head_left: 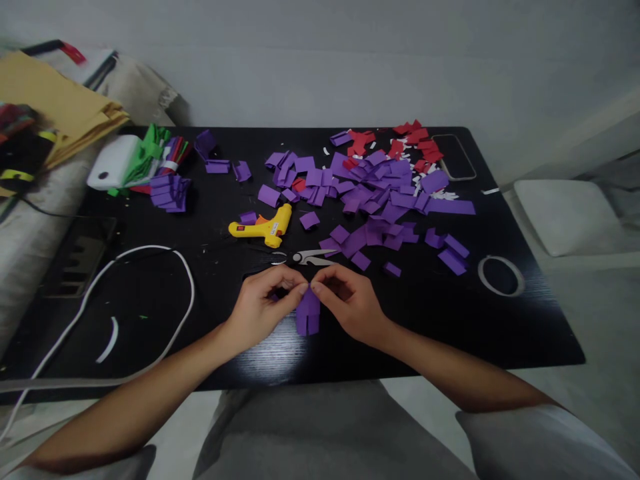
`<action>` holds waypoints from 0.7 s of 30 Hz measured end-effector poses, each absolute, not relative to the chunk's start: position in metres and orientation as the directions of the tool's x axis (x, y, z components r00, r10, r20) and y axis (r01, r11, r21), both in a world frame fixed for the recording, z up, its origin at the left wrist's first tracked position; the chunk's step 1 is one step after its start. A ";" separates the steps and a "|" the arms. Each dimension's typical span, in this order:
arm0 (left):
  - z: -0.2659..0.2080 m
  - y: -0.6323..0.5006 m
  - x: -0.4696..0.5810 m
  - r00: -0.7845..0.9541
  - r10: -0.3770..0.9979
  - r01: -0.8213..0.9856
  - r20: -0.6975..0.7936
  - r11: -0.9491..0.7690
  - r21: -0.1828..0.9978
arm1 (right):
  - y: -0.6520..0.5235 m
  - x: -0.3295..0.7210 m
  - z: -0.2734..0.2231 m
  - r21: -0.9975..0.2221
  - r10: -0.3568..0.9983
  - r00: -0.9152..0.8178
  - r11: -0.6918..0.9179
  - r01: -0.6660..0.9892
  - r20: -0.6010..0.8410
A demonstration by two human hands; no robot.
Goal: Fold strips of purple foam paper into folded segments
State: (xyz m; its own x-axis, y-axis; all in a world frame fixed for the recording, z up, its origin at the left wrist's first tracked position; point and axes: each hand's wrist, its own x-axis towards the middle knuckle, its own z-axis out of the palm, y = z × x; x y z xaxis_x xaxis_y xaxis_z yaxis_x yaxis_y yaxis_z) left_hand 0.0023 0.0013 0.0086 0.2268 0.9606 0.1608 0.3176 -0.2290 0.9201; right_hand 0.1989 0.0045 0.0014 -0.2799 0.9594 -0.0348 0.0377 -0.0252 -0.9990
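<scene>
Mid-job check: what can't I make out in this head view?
All in the head view:
Purple paper: upper part partly covered by the left hand and right hand.
Scissors: dark handles blend into the black table.
Yellow glue gun: label print too small.
White cable: cut off by the left edge.

Low in the middle of the frame, the left hand (263, 302) and right hand (356, 305) pinched a purple paper (308, 313). Scissors (311, 256) and a yellow glue gun (270, 230) lay above them on the black table (500, 327). Red paper (417, 137) sat upper right.
</scene>
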 end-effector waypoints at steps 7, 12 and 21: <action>0.008 0.002 0.003 0.255 0.958 0.299 0.132 -0.208 0.931 | 0.005 0.200 0.000 -0.999 0.948 -0.319 -0.009 0.043 -0.022; 0.005 0.002 0.002 0.278 0.950 0.299 0.140 -0.224 0.928 | 0.006 0.200 -0.001 -0.999 0.944 -0.328 -0.023 0.049 -0.037; 0.004 0.004 0.002 0.286 0.943 0.304 0.170 -0.258 0.917 | 0.007 0.199 -0.001 -0.998 0.948 -0.312 -0.061 0.013 -0.062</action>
State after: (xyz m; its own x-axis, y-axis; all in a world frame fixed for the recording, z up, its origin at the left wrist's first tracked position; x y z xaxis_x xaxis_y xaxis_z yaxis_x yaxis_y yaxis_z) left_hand 0.0016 0.0036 0.0035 0.2855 0.9431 0.1705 0.3037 -0.2577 0.9172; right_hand 0.1995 0.0067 -0.0012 -0.3120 0.9480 -0.0621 0.0131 -0.0610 -0.9980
